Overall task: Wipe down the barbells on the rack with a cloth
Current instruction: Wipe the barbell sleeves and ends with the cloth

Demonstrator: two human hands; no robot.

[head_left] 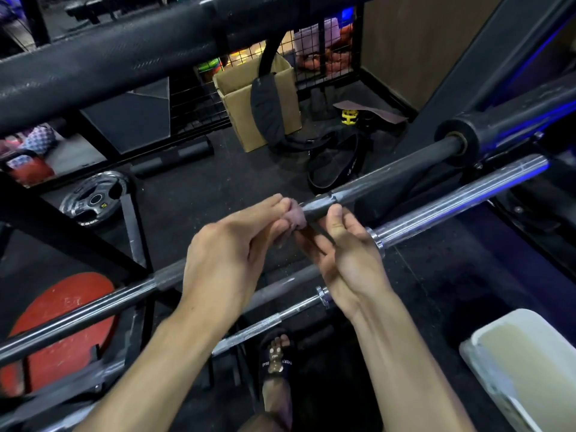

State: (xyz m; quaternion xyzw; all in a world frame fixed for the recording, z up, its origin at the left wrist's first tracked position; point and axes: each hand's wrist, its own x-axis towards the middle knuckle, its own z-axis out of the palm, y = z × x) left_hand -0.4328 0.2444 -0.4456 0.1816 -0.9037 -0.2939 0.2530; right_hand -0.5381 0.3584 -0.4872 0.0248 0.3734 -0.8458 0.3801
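A dark barbell (389, 177) runs from the centre up to a black sleeve at the right. My left hand (230, 247) grips a small pinkish cloth (295, 218) bunched round that bar's shaft. My right hand (349, 257) sits just right of the cloth, its thumb and curled fingers pinching the same shaft. Nearer to me, a chrome barbell (452, 202) crosses the whole view under my wrists. Below it lies a thinner chrome bar (274, 321).
A thick black padded rail (124, 57) spans the top. On the floor beyond are a small weight plate (93, 201), a cardboard box (237, 98), a black belt (336, 163) and a red plate (62, 325). A white bucket (523, 363) stands at the right. My sandalled foot (276, 360) is below.
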